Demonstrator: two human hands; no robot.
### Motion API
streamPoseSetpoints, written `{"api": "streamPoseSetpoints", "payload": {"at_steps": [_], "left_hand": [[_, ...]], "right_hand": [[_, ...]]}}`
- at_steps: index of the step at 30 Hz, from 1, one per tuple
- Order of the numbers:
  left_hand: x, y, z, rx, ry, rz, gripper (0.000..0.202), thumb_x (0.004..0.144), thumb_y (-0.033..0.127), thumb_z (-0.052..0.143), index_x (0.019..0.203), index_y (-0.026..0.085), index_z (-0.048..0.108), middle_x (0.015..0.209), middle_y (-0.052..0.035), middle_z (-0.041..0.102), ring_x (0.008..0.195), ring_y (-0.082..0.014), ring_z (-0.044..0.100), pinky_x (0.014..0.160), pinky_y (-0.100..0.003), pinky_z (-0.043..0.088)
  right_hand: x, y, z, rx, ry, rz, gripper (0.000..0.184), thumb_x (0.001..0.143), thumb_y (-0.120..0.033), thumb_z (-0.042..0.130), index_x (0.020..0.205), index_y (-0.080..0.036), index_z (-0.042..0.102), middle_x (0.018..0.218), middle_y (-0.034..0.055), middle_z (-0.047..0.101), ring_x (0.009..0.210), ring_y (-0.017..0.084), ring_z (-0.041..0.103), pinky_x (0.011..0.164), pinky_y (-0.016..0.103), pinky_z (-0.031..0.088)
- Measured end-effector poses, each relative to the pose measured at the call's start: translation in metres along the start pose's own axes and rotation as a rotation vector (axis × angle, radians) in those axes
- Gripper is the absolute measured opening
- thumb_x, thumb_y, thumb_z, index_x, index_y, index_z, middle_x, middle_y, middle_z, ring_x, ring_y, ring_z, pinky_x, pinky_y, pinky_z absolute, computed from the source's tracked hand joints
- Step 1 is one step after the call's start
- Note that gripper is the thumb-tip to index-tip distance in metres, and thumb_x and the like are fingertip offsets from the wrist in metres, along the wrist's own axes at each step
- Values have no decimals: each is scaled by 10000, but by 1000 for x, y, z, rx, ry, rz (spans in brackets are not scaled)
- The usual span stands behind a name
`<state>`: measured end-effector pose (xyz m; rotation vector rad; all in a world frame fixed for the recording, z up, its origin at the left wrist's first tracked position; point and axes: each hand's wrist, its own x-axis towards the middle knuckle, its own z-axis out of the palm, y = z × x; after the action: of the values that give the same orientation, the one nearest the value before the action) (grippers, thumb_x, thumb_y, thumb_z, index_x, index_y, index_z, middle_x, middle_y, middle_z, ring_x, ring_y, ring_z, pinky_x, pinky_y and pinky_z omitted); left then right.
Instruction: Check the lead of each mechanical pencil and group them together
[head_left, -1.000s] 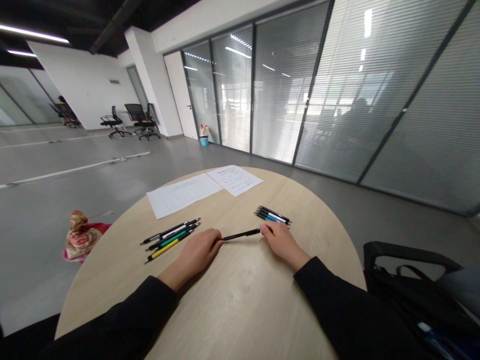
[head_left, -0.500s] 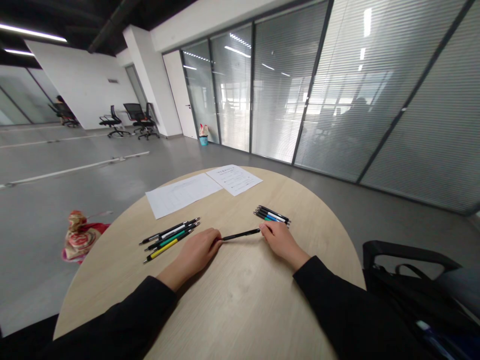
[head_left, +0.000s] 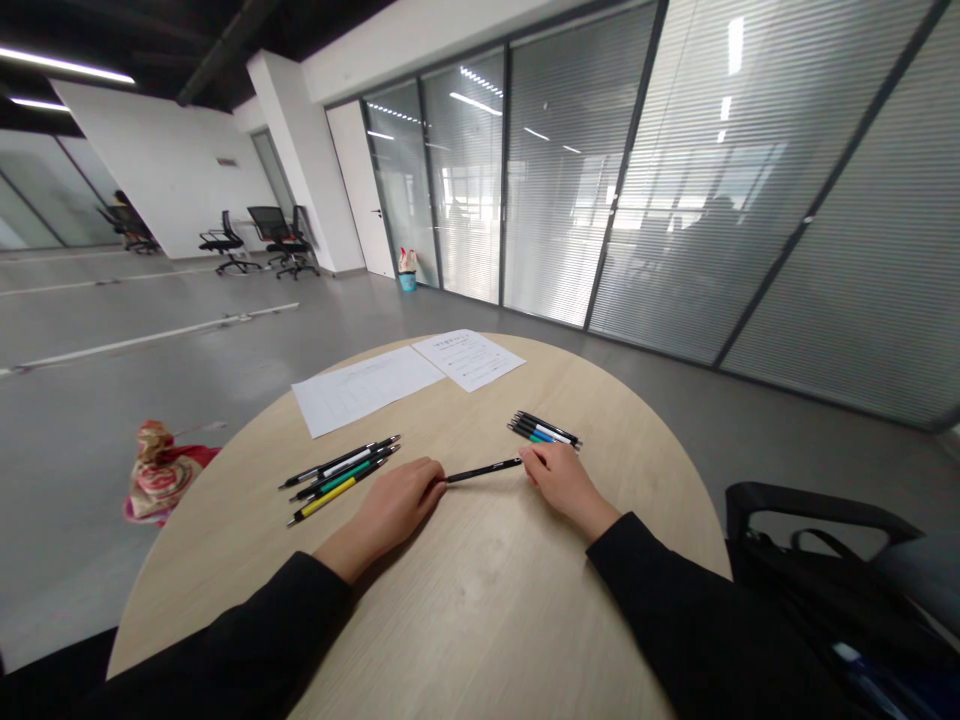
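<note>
Black sleeves come in from eight and four o'clock, with a black pen as the clock's centre. Left hand is at roughly eight, fingers pinched on one end; right hand is at three, thumb and finger pinching the other. So the pen's stretched between both, low over the wood.

What's changed? Barely anything: over the last half second the hands hold their spots, but the pen seems to have rolled a bit, so different pale marks face up. I'd read that as it being handled in place, not moved toward either pile.

Pale wood-grain round table underneath. Loose pens fan out at nine, yellow and green among the black; a tighter row of pens sits at two, partly behind the right hand. Printed sheets lie from ten to twelve.

Further off, patterned bundle on the floor at nine, teal bin at eleven, office chairs past ten, blind-covered glass partition from twelve round to two.
</note>
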<state>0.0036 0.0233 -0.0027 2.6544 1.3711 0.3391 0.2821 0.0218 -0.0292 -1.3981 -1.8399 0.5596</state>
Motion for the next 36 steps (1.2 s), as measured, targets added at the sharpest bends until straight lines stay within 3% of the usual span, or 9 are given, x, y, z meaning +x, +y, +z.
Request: {"api": "streamPoseSetpoints", "payload": {"at_steps": [26, 36], "left_hand": [[0, 1, 1, 0, 1, 35, 244, 999, 330, 436, 909, 195, 619, 913, -74, 681, 803, -214, 628, 734, -321, 461], [-1, 0, 2, -34, 8, 63, 258, 996, 345, 436, 915, 194, 629, 916, -79, 681, 794, -208, 627, 740, -323, 473]], "right_hand": [[-1, -2, 4, 18, 57, 64, 477, 946, -358, 426, 494, -204, 445, 452, -1, 499, 498, 138, 444, 569, 286, 312], [1, 2, 11, 156, 50, 219, 453, 899, -363, 436, 471, -212, 426, 414, -19, 458, 429, 123, 440, 492, 261, 314]]}}
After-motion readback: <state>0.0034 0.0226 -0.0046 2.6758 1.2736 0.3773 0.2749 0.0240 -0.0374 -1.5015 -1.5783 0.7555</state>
